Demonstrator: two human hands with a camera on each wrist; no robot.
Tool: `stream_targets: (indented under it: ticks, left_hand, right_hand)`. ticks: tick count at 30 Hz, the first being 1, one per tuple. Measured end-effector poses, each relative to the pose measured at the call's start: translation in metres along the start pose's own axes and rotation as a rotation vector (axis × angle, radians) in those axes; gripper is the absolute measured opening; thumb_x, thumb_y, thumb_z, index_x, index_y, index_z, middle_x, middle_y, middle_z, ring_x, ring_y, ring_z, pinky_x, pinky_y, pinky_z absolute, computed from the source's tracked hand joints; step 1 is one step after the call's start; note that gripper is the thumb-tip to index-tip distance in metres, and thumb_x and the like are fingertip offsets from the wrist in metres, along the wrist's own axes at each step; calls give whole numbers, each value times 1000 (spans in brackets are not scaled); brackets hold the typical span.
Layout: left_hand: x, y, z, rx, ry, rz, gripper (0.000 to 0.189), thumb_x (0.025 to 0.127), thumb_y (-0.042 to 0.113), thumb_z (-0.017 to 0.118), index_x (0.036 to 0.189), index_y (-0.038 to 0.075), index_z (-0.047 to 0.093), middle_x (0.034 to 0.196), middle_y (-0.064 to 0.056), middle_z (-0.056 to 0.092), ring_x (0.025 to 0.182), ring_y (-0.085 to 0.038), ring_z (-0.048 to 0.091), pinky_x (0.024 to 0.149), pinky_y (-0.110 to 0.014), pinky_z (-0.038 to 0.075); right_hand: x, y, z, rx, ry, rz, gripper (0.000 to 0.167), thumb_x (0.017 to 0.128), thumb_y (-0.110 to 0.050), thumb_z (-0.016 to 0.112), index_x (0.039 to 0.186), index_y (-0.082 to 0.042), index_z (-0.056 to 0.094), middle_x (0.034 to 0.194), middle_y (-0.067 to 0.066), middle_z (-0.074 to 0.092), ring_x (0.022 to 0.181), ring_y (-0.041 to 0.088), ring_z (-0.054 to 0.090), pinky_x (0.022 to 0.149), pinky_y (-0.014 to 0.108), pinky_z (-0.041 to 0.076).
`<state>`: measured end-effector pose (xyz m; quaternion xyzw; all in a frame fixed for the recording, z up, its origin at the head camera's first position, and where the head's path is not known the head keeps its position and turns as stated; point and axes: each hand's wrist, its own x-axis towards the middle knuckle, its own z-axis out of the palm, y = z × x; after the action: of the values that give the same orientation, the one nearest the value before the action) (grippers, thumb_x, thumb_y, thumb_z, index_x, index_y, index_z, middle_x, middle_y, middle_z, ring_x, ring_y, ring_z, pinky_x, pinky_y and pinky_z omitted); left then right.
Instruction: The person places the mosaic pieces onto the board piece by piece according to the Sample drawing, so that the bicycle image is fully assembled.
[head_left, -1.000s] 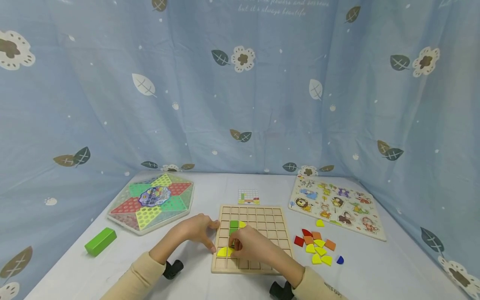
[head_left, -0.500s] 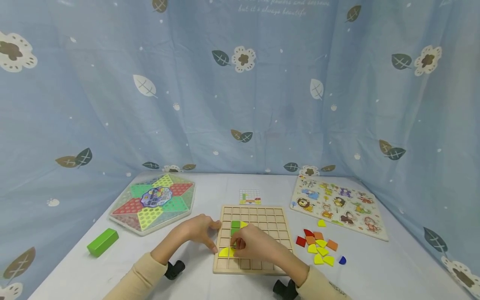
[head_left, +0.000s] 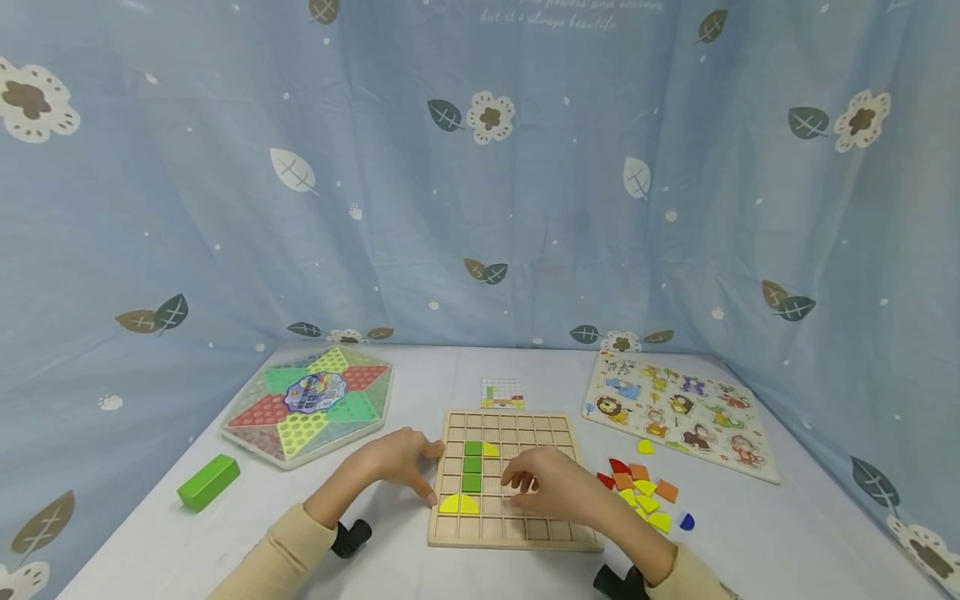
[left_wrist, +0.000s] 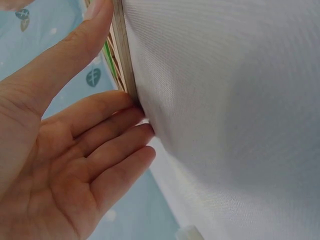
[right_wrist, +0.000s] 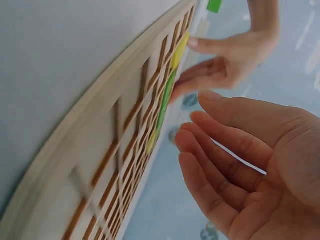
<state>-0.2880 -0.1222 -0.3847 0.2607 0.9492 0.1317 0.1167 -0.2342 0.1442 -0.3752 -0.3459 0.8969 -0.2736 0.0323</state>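
Note:
A wooden grid board (head_left: 540,436) lies in the middle of the table. Green squares (head_left: 472,482) form a column in its left part, with a yellow quarter-round piece (head_left: 490,450) beside the top one. Two more yellow quarter-round pieces (head_left: 459,504) sit side by side lower down, making a half-round. My left hand (head_left: 405,463) rests its thumb and fingers against the board's left edge, fingers fairly straight in the left wrist view. Over the board's right half hovers my right hand (head_left: 557,486), fingers loosely bent; the right wrist view shows nothing in its palm (right_wrist: 260,175).
Loose red, orange and yellow pieces (head_left: 647,503) and a blue one (head_left: 687,522) lie right of the board. A pattern card (head_left: 502,393) is behind it. An animal puzzle (head_left: 678,408), a star-patterned game board (head_left: 315,400) and a green block (head_left: 209,482) stand around.
My right hand has moved right, off the lower green and yellow pieces, which now show fully; its fingers have loosened. The left hand stays at the board's edge.

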Motion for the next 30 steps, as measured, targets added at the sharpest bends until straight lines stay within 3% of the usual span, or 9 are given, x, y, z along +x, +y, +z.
stream_targets:
  ticks: [9,16,27,30]
  left_hand:
    - [0,-1,1,-6,4,5,81,62,39,89,131,7,60,134,-11,57,126,-33,49,99,-44,43]
    - [3,-2,2,0,1,1,81,63,40,89,131,8,61,134,-12,57,125,-34,49,98,-45,43]
    - [2,-2,2,-8,2,-6,81,62,39,89,131,8,61,133,-14,57,125,-34,50,98,-46,43]
    - [1,-2,2,-14,4,-3,81,62,39,89,131,8,61,134,-14,57,125,-35,49,98,-46,43]
  right_hand:
    - [-39,29,-21,3,22,50,17,84,-11,75,100,-7,71,92,-1,68,81,10,61,70,29,53]
    - [-70,47,-28,-7,52,84,15,82,-12,76,96,-10,70,89,-6,66,78,7,59,67,27,52]
    - [-105,68,-35,-96,76,244,17,73,-14,84,80,-16,68,74,-11,59,65,5,50,56,23,45]
    - [-111,72,-35,-119,96,324,18,72,-14,84,79,-16,68,73,-11,58,64,6,50,55,23,44]
